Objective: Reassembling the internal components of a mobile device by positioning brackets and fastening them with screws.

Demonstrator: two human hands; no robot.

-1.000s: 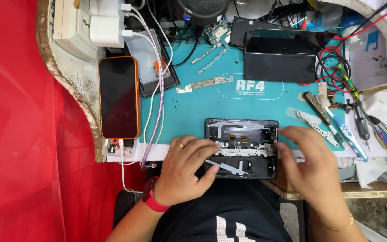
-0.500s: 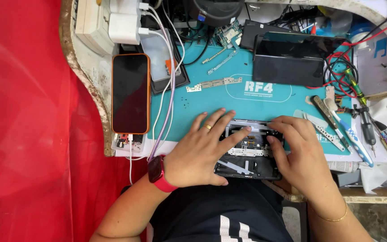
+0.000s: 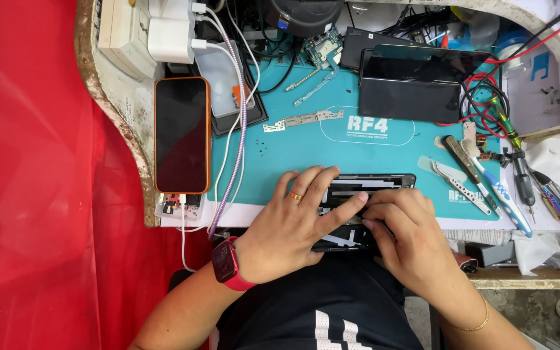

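Head view: both hands are on the opened phone (image 3: pixel 358 194), which lies at the near edge of the teal mat (image 3: pixel 306 146), partly overhanging toward the lap. Since a second ago the left hand (image 3: pixel 293 227) has slid up from the phone's lower left and now spreads across its left half, fingers flat, index tip pressed at the middle. Right hand (image 3: pixel 409 236) has moved in from the right edge; its fingertips now meet the left index at that same spot (looks like pressing something into place, a judgement only). No grip closed round the phone: both hands bear down on it, nothing lifted.

Phone itself: back off, dark frame, pale metal shields and a light strip showing between the fingers; most of it is covered.

Left of the mat: an orange-cased phone (image 3: pixel 181 135) on a cable. Right of the mat: tweezers (image 3: pixel 458 185) and screwdrivers (image 3: pixel 523 185). At the mat's far edge: a black folded device (image 3: pixel 413 84).
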